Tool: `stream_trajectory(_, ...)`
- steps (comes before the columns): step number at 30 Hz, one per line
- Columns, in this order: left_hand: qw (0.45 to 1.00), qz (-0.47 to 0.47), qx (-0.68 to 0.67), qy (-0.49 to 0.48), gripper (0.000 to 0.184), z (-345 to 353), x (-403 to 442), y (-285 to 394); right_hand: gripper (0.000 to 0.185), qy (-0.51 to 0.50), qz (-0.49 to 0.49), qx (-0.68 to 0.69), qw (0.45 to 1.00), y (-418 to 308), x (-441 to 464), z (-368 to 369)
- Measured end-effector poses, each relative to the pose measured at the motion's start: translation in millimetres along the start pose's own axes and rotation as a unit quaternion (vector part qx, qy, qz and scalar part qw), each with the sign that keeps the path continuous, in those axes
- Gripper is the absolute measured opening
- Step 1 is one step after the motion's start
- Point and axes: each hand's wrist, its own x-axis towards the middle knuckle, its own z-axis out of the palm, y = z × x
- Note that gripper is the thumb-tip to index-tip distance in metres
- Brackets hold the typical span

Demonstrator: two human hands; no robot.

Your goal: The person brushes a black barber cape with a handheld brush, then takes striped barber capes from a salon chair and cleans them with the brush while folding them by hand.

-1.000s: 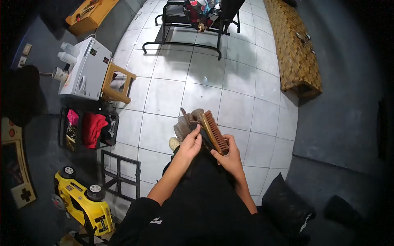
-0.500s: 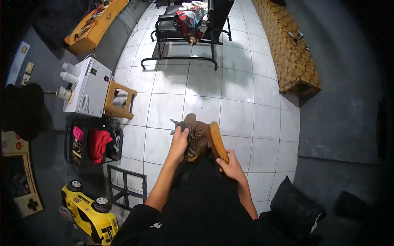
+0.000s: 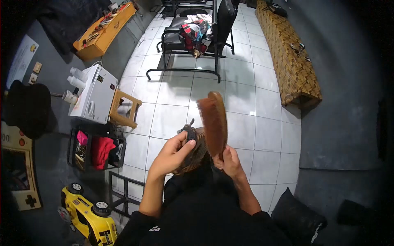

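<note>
In my right hand is a brush with a curved wooden back and long reddish-brown bristles. My fingers are closed around its lower end. The bristles face left and the brush stands nearly upright. My left hand is closed on a dark, knobbly part of a brown-and-dark striped object, with a thin piece sticking up beyond my thumb. What kind of object it is cannot be made out. It sits in front of my body, just left of the brush, and the brush partly covers it.
Ahead stands a black metal-framed chair with clothes on it. To the left are a small white fridge, a wooden stool, a black rack and a yellow toy car. A woven bench runs along the right wall.
My right hand has turned the brush so its bristles show, and its top has risen. The left hand has rotated, bringing the dark part higher in its grip. My view has tilted slightly upward.
</note>
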Motion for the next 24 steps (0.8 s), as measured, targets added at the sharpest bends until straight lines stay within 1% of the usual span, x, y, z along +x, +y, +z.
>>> stream_trajectory(1, 1.000, 0.027, -0.011, 0.000, 0.017, 4.6, -7.0, 12.9, 0.050, -0.030, -0.046, 0.017, 0.998, -1.4, 3.0, 5.5)
stream_trajectory(2, 0.998, 0.055, -0.021, 0.000, 0.017, 6.8, -13.3, 20.9, 0.051, -0.054, -0.060, 0.023, 0.996, -1.7, 8.0, 11.4)
stream_trajectory(3, 0.996, 0.083, -0.030, 0.000, 0.016, 7.2, -17.9, 27.6, 0.051, -0.044, -0.023, -0.018, 0.999, 14.5, 14.4, 10.0)
stream_trajectory(4, 0.996, 0.048, 0.041, -0.064, 0.019, -11.9, -29.2, 34.7, 0.050, -0.032, 0.014, -0.059, 0.998, 47.1, 22.7, 3.0)
stream_trajectory(5, 0.996, 0.076, 0.039, -0.028, 0.020, -17.6, -36.9, 40.3, 0.050, -0.019, 0.052, -0.100, 0.993, 71.9, 30.4, -2.1)
stream_trajectory(6, 0.994, 0.106, 0.035, 0.010, 0.022, -20.9, -44.4, 45.3, 0.048, 0.030, 0.016, -0.326, 0.945, 82.2, 37.2, -4.2)
stream_trajectory(7, 0.989, 0.136, 0.032, 0.049, 0.025, -24.3, -51.0, 49.2, 0.047, 0.034, 0.080, -0.407, 0.909, 105.8, 38.5, -15.1)
stream_trajectory(9, 0.966, 0.220, -0.050, 0.130, 0.028, -32.4, -61.2, 54.3, 0.047, 0.044, 0.203, -0.555, 0.805, 163.6, 21.2, -52.5)
stream_trajectory(10, 0.951, 0.235, -0.092, 0.180, 0.031, -38.3, -67.8, 49.2, 0.051, 0.044, 0.253, -0.575, 0.777, 174.3, 10.7, -65.3)
stream_trajectory(11, 0.934, 0.280, -0.124, 0.183, 0.033, -47.6, -71.3, 43.8, 0.055, 0.045, 0.300, -0.593, 0.745, 182.9, 2.3, -79.3)
stream_trajectory(13, 0.917, 0.284, -0.151, 0.237, 0.034, -51.6, -77.3, 42.2, 0.055, 0.062, 0.299, -0.603, 0.737, 228.7, 0.3, -123.8)
stream_trajectory(14, 0.931, 0.238, -0.128, 0.246, 0.035, -52.7, -80.9, 43.4, 0.055, 0.072, 0.300, -0.607, 0.732, 241.3, -0.1, -134.1)
stream_trajectory(15, 0.942, 0.192, -0.106, 0.253, 0.036, -54.3, -83.1, 44.6, 0.055, 0.103, 0.249, -0.522, 0.809, 230.6, 6.3, -128.9)
stream_trajectory(16, 0.960, 0.176, -0.032, 0.214, 0.037, -60.4, -83.3, 44.9, 0.055, 0.131, 0.194, -0.428, 0.873, 205.1, 18.9, -113.8)
stream_trajectory(17, 0.970, 0.112, -0.051, 0.209, 0.032, -58.7, -83.8, 44.6, 0.056, 0.157, 0.136, -0.327, 0.922, 172.0, 30.3, -90.7)
stream_trajectory(18, 0.977, 0.088, -0.057, 0.183, 0.030, -60.0, -82.3, 38.2, 0.052, 0.104, 0.131, -0.165, 0.972, 127.5, 36.8, -61.8)
stream_trajectory(19, 0.984, 0.064, -0.062, 0.157, 0.029, -61.6, -80.7, 32.4, 0.051, 0.048, 0.121, 0.002, 0.992, 82.0, 39.6, -28.6)
stream_trajectory(20, 0.989, 0.061, -0.067, 0.114, 0.026, -61.9, -81.0, 33.2, 0.051, 0.001, 0.048, 0.010, 0.999, 51.0, 39.1, 3.7)
stream_trajectory(21, 0.993, 0.063, -0.049, 0.086, 0.026, -64.6, -83.2, 32.2, 0.052, -0.046, -0.026, 0.015, 0.998, 35.3, 40.1, 30.8)
stream_trajectory(23, 0.997, 0.071, -0.013, 0.030, 0.025, -71.5, -88.9, 29.4, 0.051, -0.138, -0.064, 0.071, 0.986, 39.8, 42.5, 65.7)
stream_trajectory(24, 0.997, 0.073, 0.036, 0.015, 0.023, -77.9, -91.7, 26.8, 0.050, -0.224, -0.006, 0.063, 0.973, 50.8, 45.4, 69.9)
